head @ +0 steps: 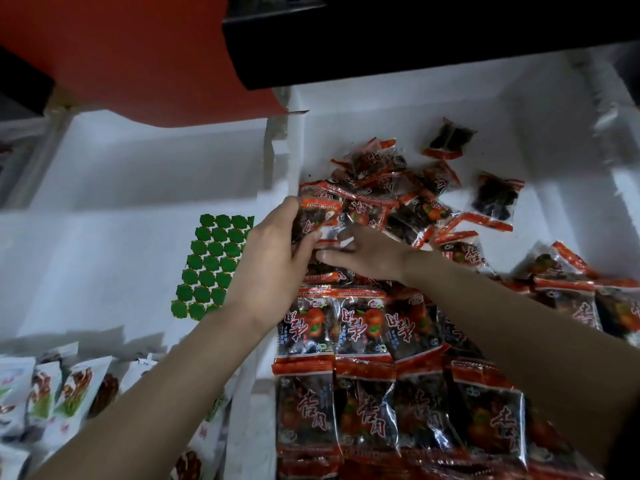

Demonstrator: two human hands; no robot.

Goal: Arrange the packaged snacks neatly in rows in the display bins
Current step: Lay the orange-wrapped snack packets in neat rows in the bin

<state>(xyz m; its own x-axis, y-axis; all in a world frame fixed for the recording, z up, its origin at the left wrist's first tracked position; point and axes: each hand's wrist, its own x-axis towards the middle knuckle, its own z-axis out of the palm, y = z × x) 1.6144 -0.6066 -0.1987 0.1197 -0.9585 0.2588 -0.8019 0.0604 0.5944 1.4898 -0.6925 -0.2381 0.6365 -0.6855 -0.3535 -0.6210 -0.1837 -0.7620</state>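
In the right-hand white foam bin [554, 98], red-and-black snack packets stand in neat rows [363, 341] along its near edge, with a loose pile [398, 188] toward the far wall. By the bin's left wall, the left hand [273, 268] curls its fingers round one packet [315, 216]. The right hand [367, 254] reaches beside it, fingers straight and spread, gripping nothing. A green sticker sheet [211, 265] lies in the neighbouring left bin [104, 188].

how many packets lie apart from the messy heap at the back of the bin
2: the far packet beyond the heap, and the right packet just right of it. Others may be buried.
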